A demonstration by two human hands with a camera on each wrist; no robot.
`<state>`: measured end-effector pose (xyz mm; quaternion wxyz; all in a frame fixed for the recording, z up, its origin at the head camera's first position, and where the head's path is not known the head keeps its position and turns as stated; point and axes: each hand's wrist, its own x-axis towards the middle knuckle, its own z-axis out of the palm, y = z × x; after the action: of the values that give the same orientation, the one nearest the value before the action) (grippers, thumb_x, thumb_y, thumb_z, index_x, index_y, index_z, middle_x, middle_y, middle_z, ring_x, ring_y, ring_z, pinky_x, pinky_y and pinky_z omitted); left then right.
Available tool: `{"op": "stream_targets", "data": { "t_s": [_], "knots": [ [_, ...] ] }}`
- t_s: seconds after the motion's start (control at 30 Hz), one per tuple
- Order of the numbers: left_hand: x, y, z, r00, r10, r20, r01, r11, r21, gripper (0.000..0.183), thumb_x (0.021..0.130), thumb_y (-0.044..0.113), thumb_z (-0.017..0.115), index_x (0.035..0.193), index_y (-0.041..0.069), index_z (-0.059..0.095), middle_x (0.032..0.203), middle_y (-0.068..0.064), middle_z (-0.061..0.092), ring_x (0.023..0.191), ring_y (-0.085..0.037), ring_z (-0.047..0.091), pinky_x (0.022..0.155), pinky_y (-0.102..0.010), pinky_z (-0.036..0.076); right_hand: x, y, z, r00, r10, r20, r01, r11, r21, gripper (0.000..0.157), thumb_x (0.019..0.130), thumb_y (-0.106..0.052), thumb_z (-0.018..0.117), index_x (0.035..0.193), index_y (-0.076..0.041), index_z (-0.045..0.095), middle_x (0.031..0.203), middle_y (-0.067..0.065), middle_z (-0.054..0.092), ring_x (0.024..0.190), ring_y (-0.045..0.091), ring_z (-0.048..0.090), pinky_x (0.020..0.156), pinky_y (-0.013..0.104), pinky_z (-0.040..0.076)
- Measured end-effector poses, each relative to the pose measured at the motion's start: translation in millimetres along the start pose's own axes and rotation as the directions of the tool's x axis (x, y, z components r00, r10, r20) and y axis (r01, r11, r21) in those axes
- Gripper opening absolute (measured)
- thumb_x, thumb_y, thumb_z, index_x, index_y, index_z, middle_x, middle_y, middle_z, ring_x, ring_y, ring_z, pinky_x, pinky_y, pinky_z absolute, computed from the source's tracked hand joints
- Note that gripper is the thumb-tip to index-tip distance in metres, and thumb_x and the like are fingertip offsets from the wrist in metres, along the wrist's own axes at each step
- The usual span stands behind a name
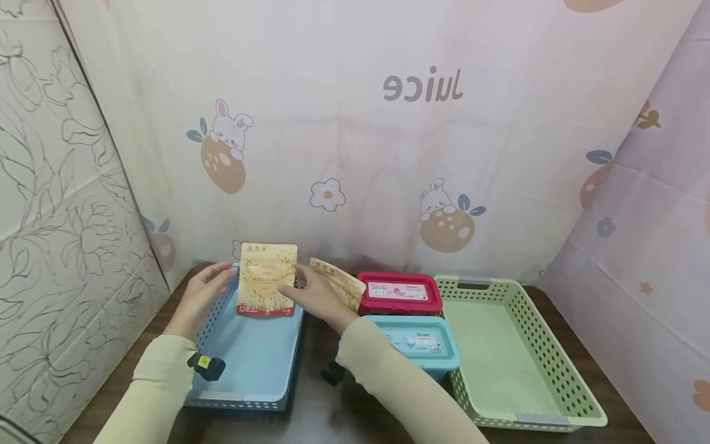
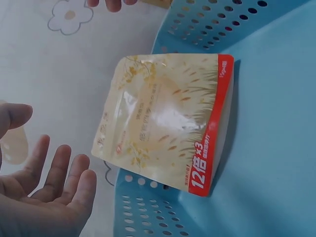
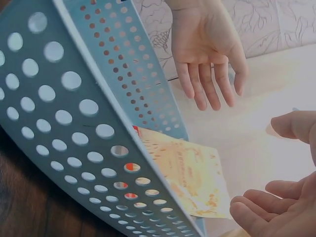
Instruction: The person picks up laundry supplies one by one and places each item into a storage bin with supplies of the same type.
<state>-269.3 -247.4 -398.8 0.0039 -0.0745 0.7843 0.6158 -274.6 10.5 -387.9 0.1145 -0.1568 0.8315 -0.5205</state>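
Note:
A cream pouch with a red bottom band [image 1: 266, 280] stands upright at the far end of the blue basket [image 1: 244, 364], leaning back on its end wall. My left hand [image 1: 202, 296] is left of the pouch, fingers spread and loosely bent. On the other side is my right hand [image 1: 318, 296], its fingers overlapping the pouch's edge in the head view. The right wrist view shows both the left palm [image 3: 205, 44] and the right fingers [image 3: 276, 202] apart from the pouch, holding nothing. Part of a second cream pouch [image 1: 341, 280] shows behind my right hand.
Right of the blue basket, a red lidded box [image 1: 399, 293] stands behind a light blue lidded box [image 1: 424, 345]. A green basket [image 1: 493, 351] is beside them on the dark wooden table [image 1: 318, 407]. Printed curtains hang behind and at both sides.

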Motion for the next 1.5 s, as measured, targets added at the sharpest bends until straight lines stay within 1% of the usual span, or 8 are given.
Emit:
{"op": "stream_targets", "data": {
  "t_s": [0.13, 0.27, 0.47, 0.7, 0.9, 1.07, 1.27, 1.5],
  "knots": [
    [-5.0, 6.5, 2.5, 1.0, 0.021, 0.01, -0.021, 1.0, -0.002, 0.076, 0.1, 0.05, 0.055, 0.158, 0.008, 0.028, 0.163, -0.019, 0.019, 0.148, -0.037, 0.024, 0.117, -0.053, 0.027, -8.0, -3.2, -3.8, 1.0, -0.021, 0.001, 0.021, 1.0, 0.014, 0.08, 0.092, -0.053, 0.067, 0.156, -0.019, 0.035, 0.154, 0.003, 0.043, 0.141, 0.028, 0.041, 0.108, 0.05, 0.043],
    [-10.2, 13.3, 5.5, 0.999, 0.037, 0.012, -0.037, 0.999, 0.005, 0.081, 0.097, 0.057, 0.056, 0.157, 0.009, 0.029, 0.163, -0.017, 0.021, 0.148, -0.037, 0.024, 0.117, -0.054, 0.026, -16.5, -7.0, -9.7, 0.999, -0.035, 0.006, 0.035, 0.999, 0.023, 0.08, 0.091, -0.052, 0.069, 0.156, -0.018, 0.035, 0.154, 0.004, 0.043, 0.14, 0.029, 0.042, 0.106, 0.05, 0.044],
    [-16.1, 19.7, 8.0, 0.998, 0.051, 0.024, -0.051, 0.999, 0.016, 0.087, 0.094, 0.064, 0.056, 0.157, 0.01, 0.03, 0.163, -0.014, 0.022, 0.147, -0.036, 0.027, 0.117, -0.054, 0.026, -28.1, -5.8, -22.9, 1.0, -0.013, 0.012, 0.013, 1.0, 0.0, 0.083, 0.09, -0.052, 0.07, 0.157, -0.022, 0.032, 0.155, 0.001, 0.041, 0.139, 0.028, 0.043, 0.104, 0.047, 0.047],
    [-19.8, 24.2, 14.1, 0.997, 0.065, 0.036, -0.065, 0.998, 0.0, 0.079, 0.096, 0.059, 0.056, 0.156, 0.012, 0.033, 0.161, -0.014, 0.028, 0.145, -0.034, 0.032, 0.117, -0.053, 0.027, -34.5, 0.1, -35.9, 0.999, -0.045, 0.013, 0.045, 0.998, -0.054, 0.083, 0.091, -0.05, 0.069, 0.159, -0.024, 0.029, 0.155, -0.001, 0.041, 0.138, 0.024, 0.044, 0.105, 0.047, 0.046],
    [-21.6, 29.4, 17.7, 0.994, 0.096, 0.046, -0.096, 0.995, -0.013, 0.075, 0.099, 0.052, 0.056, 0.155, 0.007, 0.034, 0.16, -0.015, 0.029, 0.144, -0.033, 0.034, 0.117, -0.048, 0.029, -41.5, -2.7, -43.5, 0.999, -0.047, 0.003, 0.047, 0.996, -0.077, 0.081, 0.09, -0.045, 0.073, 0.157, -0.023, 0.034, 0.152, -0.001, 0.043, 0.136, 0.024, 0.045, 0.096, 0.044, 0.053],
    [-21.8, 31.0, 21.9, 0.992, 0.11, 0.059, -0.108, 0.993, -0.037, 0.071, 0.1, 0.049, 0.056, 0.152, 0.005, 0.038, 0.159, -0.017, 0.03, 0.143, -0.034, 0.035, 0.118, -0.049, 0.028, -45.7, -2.3, -50.4, 0.999, -0.044, -0.008, 0.043, 0.992, -0.116, 0.079, 0.09, -0.046, 0.072, 0.156, -0.023, 0.035, 0.152, 0.0, 0.044, 0.134, 0.027, 0.048, 0.099, 0.049, 0.051],
    [-24.0, 32.4, 33.6, 0.989, 0.122, 0.089, -0.117, 0.991, -0.062, 0.064, 0.103, 0.043, 0.054, 0.15, 0.003, 0.039, 0.157, -0.018, 0.033, 0.142, -0.035, 0.037, 0.118, -0.049, 0.028, -51.0, 1.7, -59.1, 0.999, -0.038, 0.0, 0.038, 0.993, -0.114, 0.078, 0.09, -0.046, 0.072, 0.156, -0.022, 0.036, 0.15, 0.002, 0.046, 0.135, 0.027, 0.046, 0.103, 0.05, 0.047],
    [-26.2, 35.2, 47.6, 0.984, 0.126, 0.124, -0.12, 0.991, -0.056, 0.061, 0.103, 0.04, 0.056, 0.15, 0.004, 0.04, 0.156, -0.019, 0.033, 0.141, -0.036, 0.038, 0.117, -0.05, 0.029, -60.4, 3.8, -70.7, 0.999, -0.038, -0.021, 0.035, 0.989, -0.143, 0.078, 0.088, -0.049, 0.073, 0.152, -0.019, 0.042, 0.144, 0.002, 0.051, 0.131, 0.025, 0.049, 0.099, 0.048, 0.051]
  ]
}}
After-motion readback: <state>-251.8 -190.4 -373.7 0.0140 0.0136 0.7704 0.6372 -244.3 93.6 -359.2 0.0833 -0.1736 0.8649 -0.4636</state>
